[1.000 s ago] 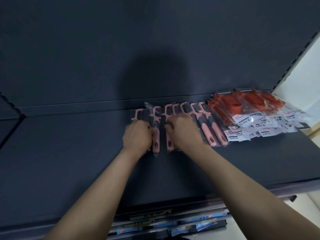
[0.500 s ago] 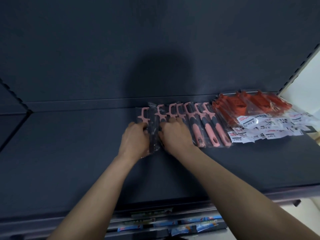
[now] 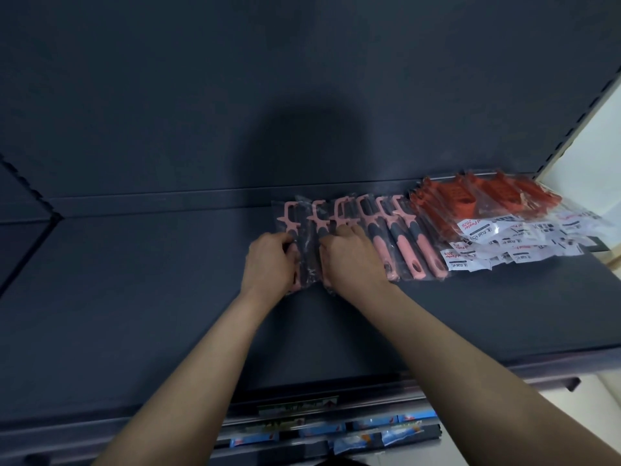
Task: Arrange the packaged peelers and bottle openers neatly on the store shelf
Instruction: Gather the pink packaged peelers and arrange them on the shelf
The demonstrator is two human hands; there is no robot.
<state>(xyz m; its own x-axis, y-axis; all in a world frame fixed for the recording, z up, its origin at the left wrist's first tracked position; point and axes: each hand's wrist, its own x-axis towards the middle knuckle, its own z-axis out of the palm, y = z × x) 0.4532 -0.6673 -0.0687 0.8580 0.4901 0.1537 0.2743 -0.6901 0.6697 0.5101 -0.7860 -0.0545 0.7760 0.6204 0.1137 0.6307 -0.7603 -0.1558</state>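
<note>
While both hands work at the left end of the row, most of the stock already lies in order on the dark shelf (image 3: pixel 134 297). The pink-handled packs (image 3: pixel 406 243) sit side by side in the middle of the frame, heads toward the back panel (image 3: pixel 302 95), handles toward the front edge, each slightly overlapping the next. I cannot tell from here whether they are peelers or bottle openers. Just right of them, touching the row, the red peeler packs (image 3: pixel 470 200) are fanned in an overlapping pile toward the right edge of the frame, white labels facing up; 1 label reads "Peeler".

The left hand (image 3: pixel 268 260) has its fingers curled round the leftmost pink-handled pack and grips it. The right hand (image 3: pixel 353 260) lies over the next few packs with bent fingers, its thumb side against the dark sleeve between the 2 hands; whether it pinches that sleeve or only presses on it, I cannot tell.

By my judgement the task is near its end: the 3 pink packs at right look settled, and what remains is squaring the left few so spacing and angle match. The red fan is looser and may want tidying too.

At the bottom of the frame a price strip (image 3: pixel 295 403) and blue packs (image 3: pixel 369 435) show on a lower level.
</note>
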